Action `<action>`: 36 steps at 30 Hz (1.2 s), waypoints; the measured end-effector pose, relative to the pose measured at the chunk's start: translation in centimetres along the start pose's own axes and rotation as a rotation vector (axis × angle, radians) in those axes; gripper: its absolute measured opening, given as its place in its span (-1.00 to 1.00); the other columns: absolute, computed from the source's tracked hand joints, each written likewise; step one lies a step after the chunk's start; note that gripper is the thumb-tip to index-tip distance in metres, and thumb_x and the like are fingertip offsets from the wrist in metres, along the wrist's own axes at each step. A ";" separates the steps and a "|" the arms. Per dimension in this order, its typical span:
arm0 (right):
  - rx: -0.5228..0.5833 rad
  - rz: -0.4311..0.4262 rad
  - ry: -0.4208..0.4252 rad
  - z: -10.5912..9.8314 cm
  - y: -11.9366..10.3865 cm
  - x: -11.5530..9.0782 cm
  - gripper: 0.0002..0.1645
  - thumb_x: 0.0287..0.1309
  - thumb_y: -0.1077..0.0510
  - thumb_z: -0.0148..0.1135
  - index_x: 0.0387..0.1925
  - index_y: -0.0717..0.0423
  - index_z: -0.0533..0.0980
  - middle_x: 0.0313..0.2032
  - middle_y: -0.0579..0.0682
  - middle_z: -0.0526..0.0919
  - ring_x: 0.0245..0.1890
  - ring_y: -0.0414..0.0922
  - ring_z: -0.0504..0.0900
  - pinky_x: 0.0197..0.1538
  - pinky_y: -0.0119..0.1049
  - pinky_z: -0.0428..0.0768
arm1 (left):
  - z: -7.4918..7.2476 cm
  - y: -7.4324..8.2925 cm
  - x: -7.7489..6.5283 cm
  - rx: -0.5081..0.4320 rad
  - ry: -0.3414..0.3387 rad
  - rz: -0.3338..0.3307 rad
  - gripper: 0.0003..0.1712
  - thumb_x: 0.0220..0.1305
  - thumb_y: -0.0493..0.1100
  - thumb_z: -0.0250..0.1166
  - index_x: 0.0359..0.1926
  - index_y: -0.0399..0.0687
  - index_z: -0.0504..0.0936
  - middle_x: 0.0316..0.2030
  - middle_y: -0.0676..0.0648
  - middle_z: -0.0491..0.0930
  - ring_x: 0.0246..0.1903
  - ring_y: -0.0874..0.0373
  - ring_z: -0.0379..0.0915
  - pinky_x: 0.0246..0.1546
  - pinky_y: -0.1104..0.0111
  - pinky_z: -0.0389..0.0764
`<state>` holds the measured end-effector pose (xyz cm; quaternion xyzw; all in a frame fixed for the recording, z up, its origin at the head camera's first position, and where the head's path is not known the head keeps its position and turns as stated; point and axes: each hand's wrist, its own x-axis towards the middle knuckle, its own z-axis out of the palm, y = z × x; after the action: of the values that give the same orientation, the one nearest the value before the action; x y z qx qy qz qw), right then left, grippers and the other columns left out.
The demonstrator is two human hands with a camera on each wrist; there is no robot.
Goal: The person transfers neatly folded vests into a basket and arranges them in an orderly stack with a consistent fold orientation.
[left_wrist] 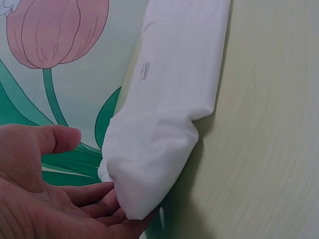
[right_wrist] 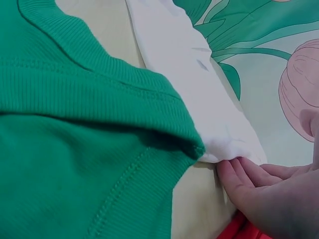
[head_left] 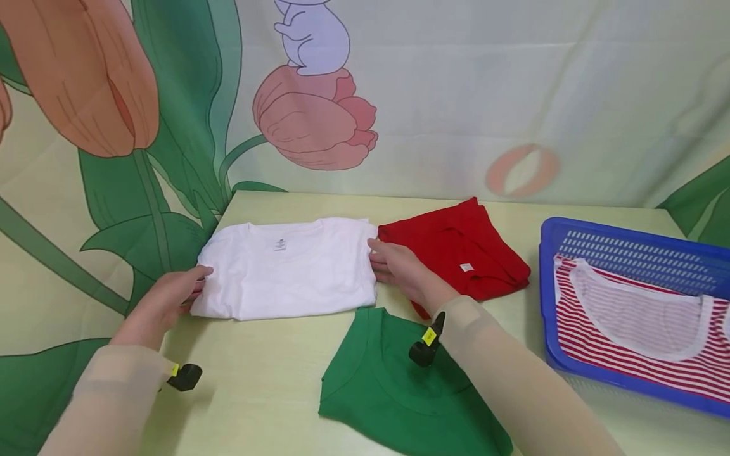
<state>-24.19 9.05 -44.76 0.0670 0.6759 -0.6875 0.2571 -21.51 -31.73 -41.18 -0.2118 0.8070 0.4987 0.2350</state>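
Note:
A white T-shirt (head_left: 291,272), folded into a wide rectangle with its neckline at the far side, lies on the table. At its left end is my left hand (head_left: 173,293); in the left wrist view the fingers (left_wrist: 102,204) touch under the raised sleeve end and the thumb stands apart from the cloth. My right hand (head_left: 402,267) is at the other end, its extended fingers (right_wrist: 244,174) touching the shirt's edge. A folded red garment (head_left: 450,253) with a small white label lies just beyond that hand. Nearer me, a green top (head_left: 393,386) lies partly under my right forearm.
A blue plastic basket (head_left: 549,304) at the right holds a red-and-white striped garment (head_left: 616,316). The pale table (head_left: 256,380) ends at the back against a curtain (head_left: 445,107) printed with tulips. A small black wrist device (head_left: 424,351) hangs above the green top.

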 end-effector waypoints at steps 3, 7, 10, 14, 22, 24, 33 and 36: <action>0.000 0.002 0.006 0.2 -0.2 0.1 -0.16 0.62 -0.17 0.09 0.68 0.09 0.13 0.55 0.20 0.34 0.53 0.13 0.40 0.51 -0.06 0.44 | 0.0 0.1 0.2 -0.049 -0.004 0.009 -0.05 0.64 0.13 -0.08 0.64 -0.52 -0.13 0.65 -0.48 -0.13 0.54 -0.24 0.01 0.60 -0.02 0.15; 0.005 0.006 0.019 0.4 -0.4 0.4 -0.14 0.60 -0.17 0.11 0.67 0.12 0.13 0.55 0.19 0.36 0.52 0.12 0.42 0.51 -0.07 0.44 | -0.1 0.0 0.3 -0.113 -0.011 0.032 -0.06 0.64 0.11 -0.07 0.63 -0.55 -0.14 0.61 -0.48 -0.06 0.40 -0.11 0.18 0.58 0.06 0.21; 0.023 0.008 0.034 0.6 -0.5 0.4 -0.15 0.60 -0.17 0.11 0.67 0.13 0.14 0.53 0.20 0.39 0.51 0.13 0.43 0.51 -0.07 0.45 | -0.4 -0.2 0.4 -0.190 -0.035 0.045 -0.13 0.64 0.08 -0.03 0.59 -0.53 -0.01 0.38 -0.37 0.28 0.14 0.13 0.38 0.33 0.29 0.48; 0.067 0.013 0.053 0.8 -0.5 0.5 -0.18 0.61 -0.15 0.10 0.66 0.15 0.17 0.51 0.22 0.41 0.50 0.15 0.44 0.50 -0.06 0.45 | -0.5 -0.3 0.6 -0.321 -0.076 0.036 -0.50 0.64 0.04 0.05 0.25 -0.31 0.31 -0.11 0.01 0.48 -0.20 0.31 0.46 -0.13 0.47 0.59; 0.117 -0.012 0.015 1.5 -0.1 1.0 -0.11 0.61 -0.11 0.09 0.69 0.22 0.03 0.57 0.27 0.29 0.56 0.16 0.33 0.56 -0.04 0.37 | -0.3 -0.3 0.9 -0.401 -0.055 -0.018 -0.68 0.63 0.05 0.09 0.07 -0.09 0.30 0.00 -0.01 0.31 -0.09 0.23 0.36 -0.17 0.47 0.60; 0.130 -0.014 0.012 1.6 0.0 1.2 -0.09 0.62 -0.10 0.08 0.69 0.24 0.00 0.59 0.28 0.25 0.57 0.16 0.30 0.57 -0.05 0.34 | -0.2 -0.3 1.0 -0.417 -0.061 -0.014 -0.69 0.63 0.04 0.09 0.08 -0.07 0.29 0.05 -0.03 0.30 -0.08 0.24 0.38 -0.16 0.47 0.60; 0.134 0.010 0.004 2.4 0.4 1.9 -0.19 0.63 -0.08 0.08 0.65 0.25 0.16 0.56 0.22 0.32 0.53 0.13 0.35 0.56 -0.08 0.34 | 0.2 -0.6 1.3 -0.409 -0.066 -0.024 -0.32 0.62 0.05 0.10 0.47 -0.27 0.10 0.09 -0.04 0.31 -0.17 0.28 0.47 -0.18 0.44 0.66; 0.109 0.015 -0.001 2.6 0.3 2.0 -0.18 0.61 -0.10 0.10 0.65 0.23 0.16 0.55 0.20 0.34 0.54 0.13 0.34 0.58 -0.07 0.33 | 0.3 -0.7 1.4 -0.410 -0.078 -0.031 -0.33 0.62 0.06 0.12 0.46 -0.25 0.14 0.00 0.02 0.41 -0.22 0.30 0.51 -0.18 0.43 0.67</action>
<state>-25.10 6.00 -45.68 0.0855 0.6370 -0.7212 0.2583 -22.17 -31.89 -42.60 -0.2479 0.6757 0.6566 0.2255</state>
